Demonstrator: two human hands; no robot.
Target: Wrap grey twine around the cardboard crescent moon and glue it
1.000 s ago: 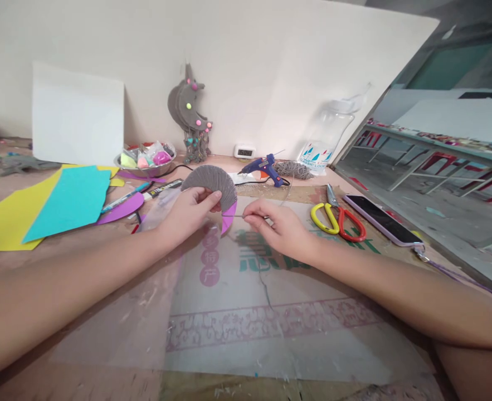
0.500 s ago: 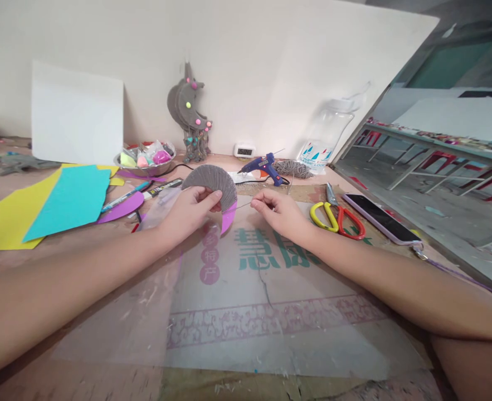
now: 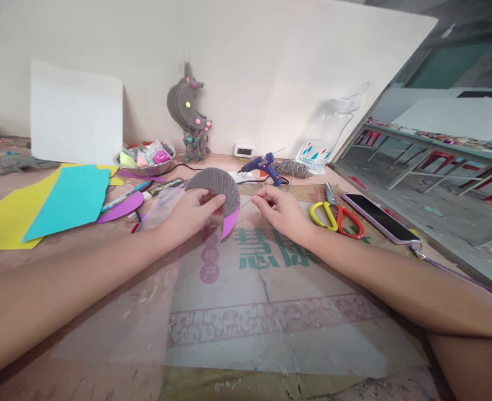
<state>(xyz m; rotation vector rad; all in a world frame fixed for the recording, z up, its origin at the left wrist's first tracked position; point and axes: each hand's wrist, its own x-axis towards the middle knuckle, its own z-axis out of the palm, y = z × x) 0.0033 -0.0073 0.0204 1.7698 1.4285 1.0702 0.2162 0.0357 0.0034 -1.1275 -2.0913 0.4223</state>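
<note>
A crescent moon shape (image 3: 218, 182) is wrapped in grey yarn over most of its length, and its lower tip shows bare purple. My left hand (image 3: 198, 211) is closed on its inner curve, thumb in front. From the wrapped edge near the purple tip a thin strand of grey yarn (image 3: 246, 203) runs taut to my right hand (image 3: 279, 210), which pinches it between thumb and fingers. Both hands are above a clear plastic sheet (image 3: 229, 345) over printed cardboard.
Scissors (image 3: 337, 218) and a phone (image 3: 381, 218) lie at the right. Behind stand a blue glue gun (image 3: 264, 166), a yarn bundle (image 3: 293, 168), a clock (image 3: 244, 150), a bottle (image 3: 325, 133) and a decorated grey moon (image 3: 187, 106). Coloured sheets (image 3: 68, 200) and a bowl (image 3: 145, 167) are at left.
The crescent has shifted slightly right and down and turned a little in my left hand. My right hand has barely moved and keeps its pinch; the visible strand between is shorter.
</note>
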